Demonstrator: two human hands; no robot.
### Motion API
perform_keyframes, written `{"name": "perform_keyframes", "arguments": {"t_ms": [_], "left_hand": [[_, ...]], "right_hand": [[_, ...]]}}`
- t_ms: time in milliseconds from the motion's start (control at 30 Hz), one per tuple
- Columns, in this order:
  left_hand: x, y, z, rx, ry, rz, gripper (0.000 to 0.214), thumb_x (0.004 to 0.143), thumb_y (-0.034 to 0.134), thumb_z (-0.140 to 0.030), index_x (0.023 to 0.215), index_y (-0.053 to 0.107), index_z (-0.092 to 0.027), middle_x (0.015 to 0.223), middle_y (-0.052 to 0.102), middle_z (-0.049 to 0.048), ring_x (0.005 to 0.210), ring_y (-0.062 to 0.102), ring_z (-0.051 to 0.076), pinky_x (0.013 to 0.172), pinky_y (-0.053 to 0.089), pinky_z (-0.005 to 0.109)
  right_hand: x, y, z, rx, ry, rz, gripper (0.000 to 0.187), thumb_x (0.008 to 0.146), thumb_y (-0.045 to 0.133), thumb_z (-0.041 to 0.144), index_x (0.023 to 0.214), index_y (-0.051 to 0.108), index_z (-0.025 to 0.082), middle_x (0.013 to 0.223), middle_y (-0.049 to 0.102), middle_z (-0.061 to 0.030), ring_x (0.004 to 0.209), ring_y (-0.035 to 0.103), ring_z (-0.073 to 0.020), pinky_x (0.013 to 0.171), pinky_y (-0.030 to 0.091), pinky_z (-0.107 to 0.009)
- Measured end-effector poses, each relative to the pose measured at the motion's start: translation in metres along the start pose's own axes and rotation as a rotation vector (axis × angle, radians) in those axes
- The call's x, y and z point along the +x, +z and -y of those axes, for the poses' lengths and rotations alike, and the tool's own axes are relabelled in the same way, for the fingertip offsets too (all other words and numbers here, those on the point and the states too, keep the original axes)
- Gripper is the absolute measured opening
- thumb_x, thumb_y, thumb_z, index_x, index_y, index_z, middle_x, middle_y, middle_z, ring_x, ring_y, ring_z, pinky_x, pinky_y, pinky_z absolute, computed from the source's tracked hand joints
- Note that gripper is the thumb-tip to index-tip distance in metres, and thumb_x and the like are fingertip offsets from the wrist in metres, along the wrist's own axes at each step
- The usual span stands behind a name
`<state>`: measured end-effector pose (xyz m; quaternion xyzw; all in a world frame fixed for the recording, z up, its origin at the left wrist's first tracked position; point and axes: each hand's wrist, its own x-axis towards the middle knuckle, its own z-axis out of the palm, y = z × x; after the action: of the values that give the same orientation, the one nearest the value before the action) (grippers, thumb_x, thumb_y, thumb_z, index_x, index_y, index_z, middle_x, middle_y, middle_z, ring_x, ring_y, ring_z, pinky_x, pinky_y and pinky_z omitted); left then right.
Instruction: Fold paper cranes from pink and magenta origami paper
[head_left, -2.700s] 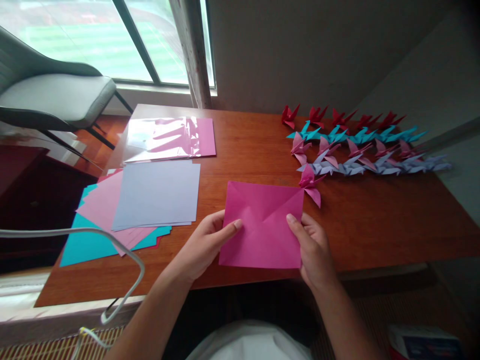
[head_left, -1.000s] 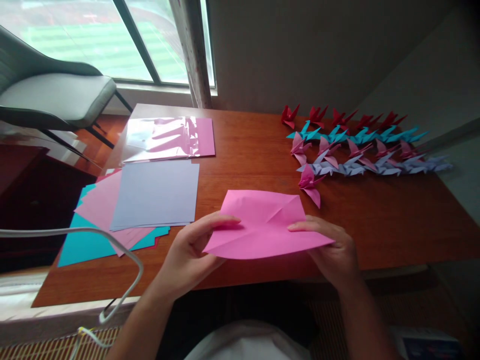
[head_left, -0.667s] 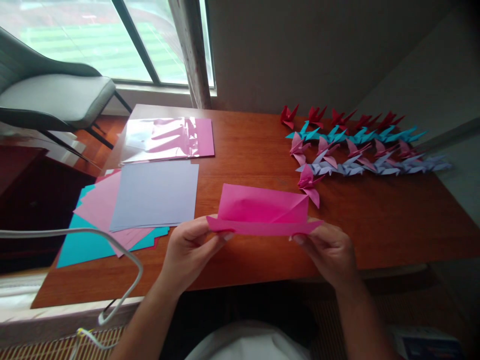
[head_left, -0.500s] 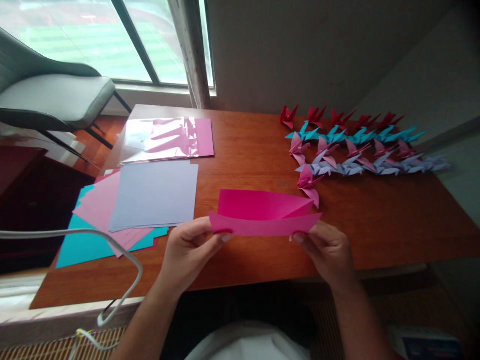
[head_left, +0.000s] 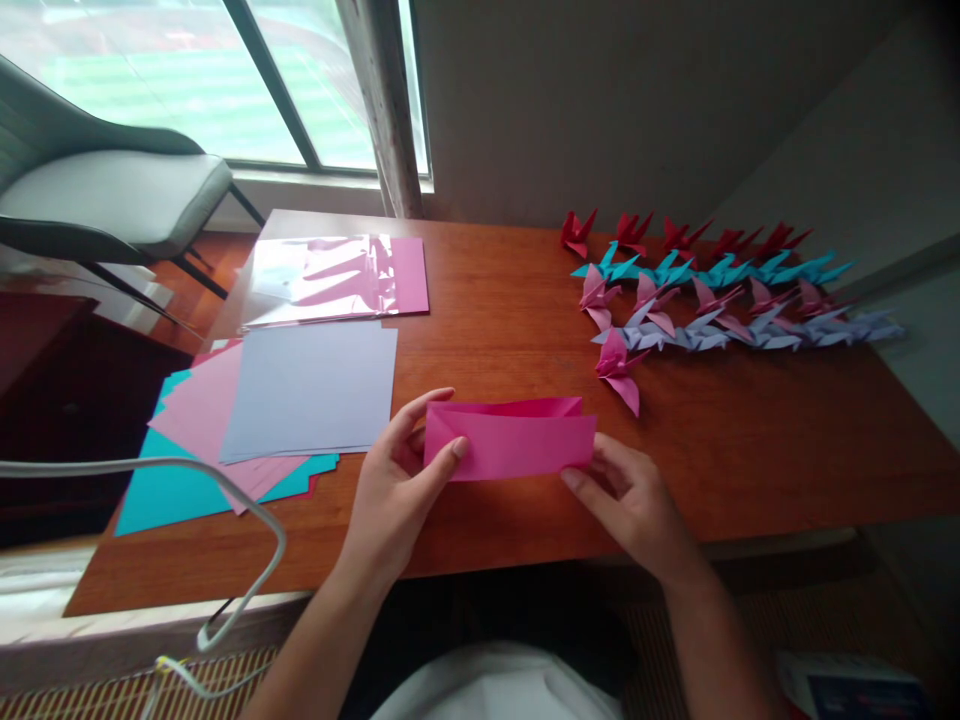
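Over the bench (head_left: 495, 290), the magenta sheet (head_left: 517, 447), bent double with upper edges parted, is to the near left of the magenta crane (head_left: 620, 375). The left hand (head_left: 397, 485) pinches its left end between thumb and fingers, the right hand (head_left: 634, 495) its lower right corner. Lilac sheets (head_left: 319, 390) lie well left of the crane.

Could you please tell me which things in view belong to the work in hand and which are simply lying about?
Belonging: pink sheet, held by left hand and right hand; probably also loose sheets, packet and paper birds, given their similar colours.
Apparently lying about: chair, cable.
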<state>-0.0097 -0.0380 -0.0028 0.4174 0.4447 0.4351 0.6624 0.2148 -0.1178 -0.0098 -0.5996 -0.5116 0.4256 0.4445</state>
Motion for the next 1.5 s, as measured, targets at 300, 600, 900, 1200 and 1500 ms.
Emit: {"name": "perform_keyframes", "arguments": {"t_ms": [300,600,900,1200,1500], "left_hand": [[-0.002,0.005,-0.002,0.140,0.005,0.000,0.016,0.082,0.079,-0.031,0.081,0.071,-0.016,0.076,0.067,-0.0016,0.069,0.056,0.009,0.061,0.043,0.015],[-0.002,0.002,-0.001,0.154,-0.001,-0.015,0.025,0.085,0.076,-0.039,0.078,0.070,-0.016,0.073,0.063,-0.0013,0.068,0.054,0.010,0.061,0.042,0.018],[0.000,0.001,-0.007,0.202,-0.019,-0.008,0.022,0.081,0.079,-0.038,0.078,0.073,-0.017,0.074,0.068,0.0002,0.067,0.059,0.012,0.061,0.047,0.020],[0.000,0.000,-0.009,0.228,-0.001,0.011,0.017,0.079,0.082,-0.034,0.078,0.075,-0.018,0.072,0.070,-0.0007,0.063,0.058,0.010,0.057,0.045,0.017],[-0.001,0.000,-0.010,0.226,-0.040,-0.039,0.023,0.076,0.083,-0.039,0.076,0.075,-0.018,0.070,0.070,-0.0003,0.062,0.059,0.010,0.055,0.045,0.017]], "right_hand": [[0.010,0.014,0.005,0.404,0.160,-0.182,0.051,0.083,0.077,0.041,0.131,0.061,0.032,0.113,0.074,-0.0046,0.097,0.072,-0.0209,0.090,0.057,-0.035],[0.015,0.017,-0.001,0.309,0.157,-0.400,0.019,0.078,0.082,0.038,0.088,0.076,0.024,0.082,0.076,-0.0005,0.077,0.070,-0.0156,0.070,0.057,-0.025],[0.013,0.012,0.005,0.129,0.092,-0.422,0.018,0.082,0.076,0.039,0.087,0.077,0.022,0.084,0.078,-0.0031,0.079,0.073,-0.0198,0.072,0.060,-0.030],[0.013,0.011,0.001,0.076,0.085,-0.503,0.021,0.081,0.078,0.041,0.088,0.077,0.022,0.081,0.078,-0.0031,0.076,0.073,-0.0194,0.069,0.059,-0.029],[0.011,0.008,0.004,0.039,0.061,-0.507,0.021,0.082,0.078,0.041,0.088,0.079,0.021,0.083,0.079,-0.0042,0.077,0.074,-0.0211,0.070,0.061,-0.031]]}}
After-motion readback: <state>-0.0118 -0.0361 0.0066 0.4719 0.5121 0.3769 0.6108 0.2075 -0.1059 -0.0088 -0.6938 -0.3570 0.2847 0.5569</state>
